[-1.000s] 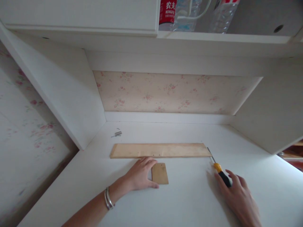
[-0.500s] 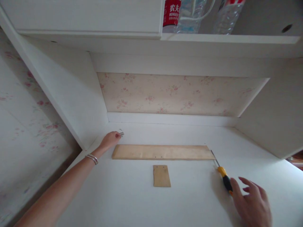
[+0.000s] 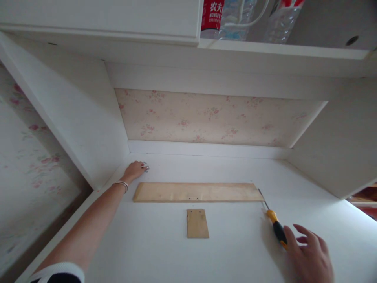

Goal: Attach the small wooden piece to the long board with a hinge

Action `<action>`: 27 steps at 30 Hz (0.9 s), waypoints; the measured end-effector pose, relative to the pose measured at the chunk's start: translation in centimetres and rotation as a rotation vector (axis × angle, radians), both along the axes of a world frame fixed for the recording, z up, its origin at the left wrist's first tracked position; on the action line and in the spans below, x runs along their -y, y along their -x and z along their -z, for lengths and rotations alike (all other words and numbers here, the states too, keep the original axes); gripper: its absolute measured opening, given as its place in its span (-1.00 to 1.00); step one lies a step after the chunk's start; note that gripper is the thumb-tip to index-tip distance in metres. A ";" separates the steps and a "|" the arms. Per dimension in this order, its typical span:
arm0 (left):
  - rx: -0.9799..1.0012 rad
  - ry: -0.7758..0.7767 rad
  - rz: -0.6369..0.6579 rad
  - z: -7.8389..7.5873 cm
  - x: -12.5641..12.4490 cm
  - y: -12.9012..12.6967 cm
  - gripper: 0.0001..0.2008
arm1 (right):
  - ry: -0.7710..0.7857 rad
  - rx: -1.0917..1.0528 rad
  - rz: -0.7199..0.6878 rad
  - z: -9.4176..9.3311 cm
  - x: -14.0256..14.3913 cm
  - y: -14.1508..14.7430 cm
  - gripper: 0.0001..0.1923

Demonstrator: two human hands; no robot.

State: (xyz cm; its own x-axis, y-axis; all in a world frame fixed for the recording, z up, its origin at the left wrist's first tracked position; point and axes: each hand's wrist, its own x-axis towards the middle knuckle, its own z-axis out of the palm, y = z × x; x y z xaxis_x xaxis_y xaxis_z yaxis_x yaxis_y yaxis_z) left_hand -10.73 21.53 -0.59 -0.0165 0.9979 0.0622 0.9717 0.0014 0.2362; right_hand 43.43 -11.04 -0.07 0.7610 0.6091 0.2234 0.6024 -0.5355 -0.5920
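At the far left of the white surface, my left hand (image 3: 134,169) is closed, its fingertips at several thin silver metal pieces (image 3: 146,168) too small to make out. My right hand (image 3: 310,253) hovers or rests at the lower right with curved fingers apart. Its thumb side is against or just beside the handle of a yellow-and-black screwdriver (image 3: 276,226). The screwdriver's tip points toward the right end of a long wooden board (image 3: 196,192). Below that board lies a small wooden piece (image 3: 197,224) with two holes near its top edge.
A white shelf panel (image 3: 73,102) rises at left, beside floral wallpaper (image 3: 35,165). Overhead, a cabinet (image 3: 97,19) holds plastic water bottles (image 3: 282,21) on its open side. Another upright panel (image 3: 338,141) stands at right.
The whole view has shifted slightly. My left fingers have lowered onto the small metal pieces, with the hand turned palm down. My right hand and the screwdriver keep about the same position.
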 end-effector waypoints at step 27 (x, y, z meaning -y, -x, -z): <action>1.319 0.140 -0.094 -5.8 11.9 -9.5 -0.55 | -0.490 -0.741 -0.696 -5.2 -5.8 14.1 -0.75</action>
State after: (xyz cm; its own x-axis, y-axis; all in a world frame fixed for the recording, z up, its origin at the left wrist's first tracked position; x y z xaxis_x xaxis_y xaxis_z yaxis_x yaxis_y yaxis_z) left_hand -1.20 9.65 5.20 -0.0531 0.9864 -0.1558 0.0116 0.1566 0.9876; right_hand 29.30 -5.26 5.16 0.3340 0.9234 0.1892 0.0917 0.1680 -0.9815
